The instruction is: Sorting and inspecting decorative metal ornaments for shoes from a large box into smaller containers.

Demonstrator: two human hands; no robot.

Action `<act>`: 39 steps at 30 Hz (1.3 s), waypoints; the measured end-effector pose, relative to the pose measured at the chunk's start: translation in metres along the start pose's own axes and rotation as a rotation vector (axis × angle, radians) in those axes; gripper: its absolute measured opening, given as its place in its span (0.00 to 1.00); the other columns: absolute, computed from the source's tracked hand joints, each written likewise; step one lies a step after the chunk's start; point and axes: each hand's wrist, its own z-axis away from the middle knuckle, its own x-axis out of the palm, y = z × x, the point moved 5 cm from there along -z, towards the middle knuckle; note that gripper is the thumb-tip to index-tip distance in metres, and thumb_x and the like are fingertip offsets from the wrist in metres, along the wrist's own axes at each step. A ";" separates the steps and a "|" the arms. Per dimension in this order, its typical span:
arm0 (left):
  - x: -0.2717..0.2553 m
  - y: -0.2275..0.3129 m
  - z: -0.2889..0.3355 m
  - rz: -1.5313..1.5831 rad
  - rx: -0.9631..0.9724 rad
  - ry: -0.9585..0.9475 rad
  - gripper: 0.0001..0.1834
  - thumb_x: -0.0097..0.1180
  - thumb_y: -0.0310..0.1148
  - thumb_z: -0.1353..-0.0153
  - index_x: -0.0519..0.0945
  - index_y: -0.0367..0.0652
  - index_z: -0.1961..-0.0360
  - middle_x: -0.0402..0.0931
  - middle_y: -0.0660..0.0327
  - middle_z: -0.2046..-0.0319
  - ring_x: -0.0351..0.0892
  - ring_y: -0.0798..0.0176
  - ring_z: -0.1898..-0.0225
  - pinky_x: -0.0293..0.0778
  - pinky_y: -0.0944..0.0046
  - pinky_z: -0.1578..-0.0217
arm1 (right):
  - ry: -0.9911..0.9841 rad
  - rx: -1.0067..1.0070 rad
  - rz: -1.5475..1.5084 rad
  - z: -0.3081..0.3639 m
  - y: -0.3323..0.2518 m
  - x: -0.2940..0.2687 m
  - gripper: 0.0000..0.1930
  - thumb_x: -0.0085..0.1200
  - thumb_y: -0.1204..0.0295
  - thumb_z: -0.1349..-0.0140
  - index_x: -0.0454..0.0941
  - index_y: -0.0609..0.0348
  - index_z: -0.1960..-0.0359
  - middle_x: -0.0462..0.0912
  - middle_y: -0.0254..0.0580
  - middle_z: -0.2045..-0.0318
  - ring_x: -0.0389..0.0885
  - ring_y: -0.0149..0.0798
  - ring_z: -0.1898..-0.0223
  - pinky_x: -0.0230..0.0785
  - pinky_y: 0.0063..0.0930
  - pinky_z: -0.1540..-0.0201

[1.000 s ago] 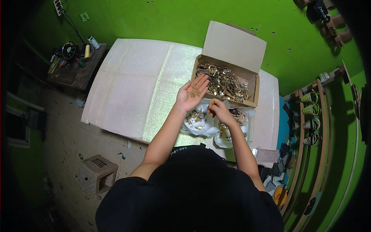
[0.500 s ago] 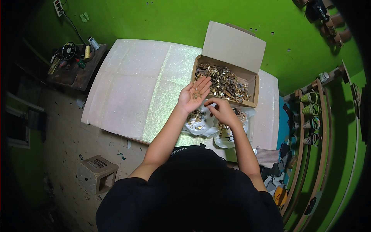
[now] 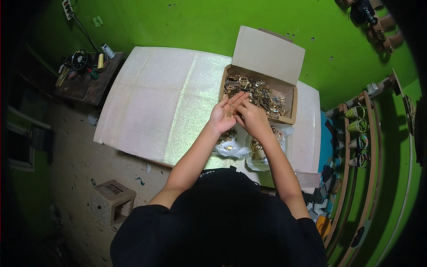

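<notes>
Your left hand [image 3: 220, 119] lies palm up over the near left part of the cardboard box [image 3: 294, 105], its fingers stretched out flat. Small metal pieces [image 3: 230, 113] rest loose on that palm, toward the base of the fingers. Your right hand [image 3: 254, 120] bends in from the right, back uppermost, its fingers curled over the palm's right side; whether its fingertips meet or pinch a piece you cannot tell (the hand itself hides them).

The box stands at the far right of the pale, glittery table cover [image 3: 147, 98], its lid [image 3: 268, 55] raised against the green wall [image 3: 178, 26]. Inside lies a heap of gold and dark metal fittings [image 3: 267, 93], partly screened at its near left by your fingers. On the near side of the box, a white plastic bag [image 3: 235, 152] with more fittings sits under your left wrist. To its right, a second white bag [image 3: 261, 166] holds gold and dark pieces; your right forearm crosses it and covers part of its contents.

A flat striped piece [image 3: 308, 179] lies at the near right edge of the table. Farther right, patterned sandals [image 3: 358, 127] hang on a wooden rack [image 3: 368, 160]. At far left, a dark side table [image 3: 89, 91] bears thread spools [image 3: 101, 61]; a brown stool [image 3: 111, 193] stands on the floor at near left.
</notes>
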 end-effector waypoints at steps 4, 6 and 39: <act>0.001 0.000 0.000 0.009 0.009 0.000 0.25 0.24 0.39 0.36 0.55 0.34 0.42 0.53 0.52 0.41 0.49 0.56 0.38 0.46 0.57 0.39 | 0.024 0.000 -0.044 0.002 0.001 0.002 0.08 0.55 0.73 0.56 0.71 0.60 0.74 0.71 0.41 0.72 0.74 0.45 0.71 0.68 0.35 0.71; 0.001 0.002 0.000 0.022 0.012 0.014 0.25 0.24 0.39 0.36 0.56 0.34 0.43 0.53 0.52 0.41 0.50 0.55 0.39 0.47 0.57 0.39 | 0.097 0.108 -0.267 0.004 0.006 -0.002 0.08 0.54 0.73 0.55 0.70 0.62 0.75 0.71 0.43 0.73 0.74 0.43 0.74 0.67 0.31 0.73; -0.004 0.017 0.003 0.106 0.019 0.021 0.25 0.22 0.40 0.36 0.58 0.37 0.43 0.55 0.54 0.41 0.52 0.57 0.39 0.53 0.59 0.42 | -0.118 0.390 -0.555 0.038 0.035 0.015 0.07 0.54 0.75 0.53 0.78 0.64 0.71 0.79 0.41 0.77 0.75 0.32 0.77 0.67 0.24 0.69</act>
